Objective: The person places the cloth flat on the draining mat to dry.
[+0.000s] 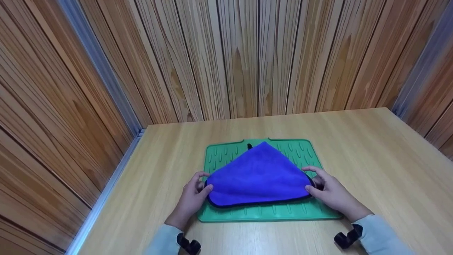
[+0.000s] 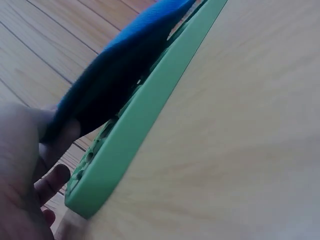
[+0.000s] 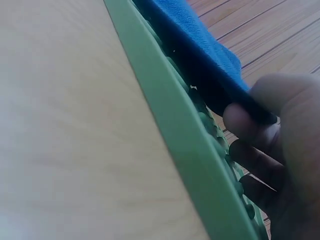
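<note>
A blue cloth (image 1: 260,177) with dark edging spreads over a green ribbed mat (image 1: 226,215), its far side rising to a point. My left hand (image 1: 191,196) pinches the cloth's left corner between thumb and fingers. At the opposite corner, my right hand (image 1: 329,191) pinches the cloth the same way. Both wrist views show the near edge of the cloth (image 2: 145,35) lifted above the mat (image 2: 130,135), with a dark gap beneath. In the right wrist view the thumb lies on top of the cloth (image 3: 210,50) and the fingers sit below it.
The mat lies on a light wooden table (image 1: 371,156). A small black piece (image 1: 250,146) shows behind the cloth near the mat's far edge. Wood-plank walls (image 1: 244,60) stand at the back and sides, with a metal strip (image 1: 106,198) along the left.
</note>
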Motion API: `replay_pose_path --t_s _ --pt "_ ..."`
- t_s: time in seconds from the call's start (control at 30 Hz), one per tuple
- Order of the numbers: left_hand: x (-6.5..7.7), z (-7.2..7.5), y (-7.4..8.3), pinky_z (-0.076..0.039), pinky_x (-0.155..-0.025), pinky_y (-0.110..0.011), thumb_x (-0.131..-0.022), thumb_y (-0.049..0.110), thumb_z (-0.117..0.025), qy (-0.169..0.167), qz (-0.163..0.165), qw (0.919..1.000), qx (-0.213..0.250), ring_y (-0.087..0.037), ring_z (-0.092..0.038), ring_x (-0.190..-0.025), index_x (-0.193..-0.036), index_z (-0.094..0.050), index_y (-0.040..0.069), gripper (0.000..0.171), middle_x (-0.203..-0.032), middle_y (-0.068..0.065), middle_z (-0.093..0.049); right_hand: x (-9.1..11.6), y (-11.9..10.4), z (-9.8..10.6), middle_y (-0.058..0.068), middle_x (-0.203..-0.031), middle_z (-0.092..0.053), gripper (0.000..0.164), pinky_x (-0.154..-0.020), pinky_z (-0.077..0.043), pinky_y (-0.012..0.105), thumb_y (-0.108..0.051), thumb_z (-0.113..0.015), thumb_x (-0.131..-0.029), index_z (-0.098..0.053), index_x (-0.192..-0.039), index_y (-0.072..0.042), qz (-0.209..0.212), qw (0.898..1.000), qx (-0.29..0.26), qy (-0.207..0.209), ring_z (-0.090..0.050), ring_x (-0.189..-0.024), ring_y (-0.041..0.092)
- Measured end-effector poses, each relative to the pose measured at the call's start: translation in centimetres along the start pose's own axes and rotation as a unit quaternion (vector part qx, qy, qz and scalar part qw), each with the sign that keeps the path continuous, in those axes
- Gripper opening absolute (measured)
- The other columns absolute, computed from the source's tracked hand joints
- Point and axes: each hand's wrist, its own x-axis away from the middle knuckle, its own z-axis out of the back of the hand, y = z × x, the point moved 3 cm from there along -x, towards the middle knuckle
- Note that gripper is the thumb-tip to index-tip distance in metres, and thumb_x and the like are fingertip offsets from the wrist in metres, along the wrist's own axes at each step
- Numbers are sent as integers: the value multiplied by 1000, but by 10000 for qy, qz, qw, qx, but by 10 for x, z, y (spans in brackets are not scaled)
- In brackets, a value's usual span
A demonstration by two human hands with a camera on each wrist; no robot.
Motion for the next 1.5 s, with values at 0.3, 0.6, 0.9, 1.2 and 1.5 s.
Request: replay_pose_path --t_s 0.3,0.6,0.9,1.2,1.5 --pt "2 1 -2 -36 -65 -25 -95 11 -71 -77 -237 9984 -504 -13 -43 -67 -124 -59 14 32 -72 2 -43 8 1 -2 -7 -71 -38 49 -63 -38 28 -11 -71 -94 -52 -139 -20 -107 9979 478 -423 -42 -65 8" --pt "2 1 -4 -24 -88 -46 -93 15 -75 -233 -149 9969 -738 -22 -43 -88 -127 -59 19 38 -77 4 -50 15 -1 -2 -8 -72 -39 55 -63 -39 28 -13 -74 -92 -49 -142 -18 -22 9960 454 -773 -42 -65 7" --pt "-6 -4 -3 -21 -104 -59 -98 26 -67 -12 289 9967 -758 -31 -44 -112 -132 -58 24 35 -91 3 -66 6 -4 2 4 -87 -62 52 -69 -43 27 -22 -65 -100 -44 -146 -10 -388 9969 -30 -680 -56 -78 15" --pt "-22 -15 -1 -27 -105 -56 -105 28 -55 472 284 9968 -586 -25 -54 -107 -119 -70 19 23 -99 0 -71 -26 -6 1 14 -107 -72 47 -86 -50 30 -26 -57 -105 -46 -144 -3 -1002 9935 -532 -3 -66 -100 23" --pt "-25 -16 2 -51 -89 -36 -103 24 -60 727 269 9970 82 -16 -65 -98 -107 -77 9 24 -105 -3 -73 -52 -3 -6 3 -79 -65 42 -59 -47 27 -19 -62 -101 -51 -137 2 -1485 9848 -687 591 -55 -64 12"
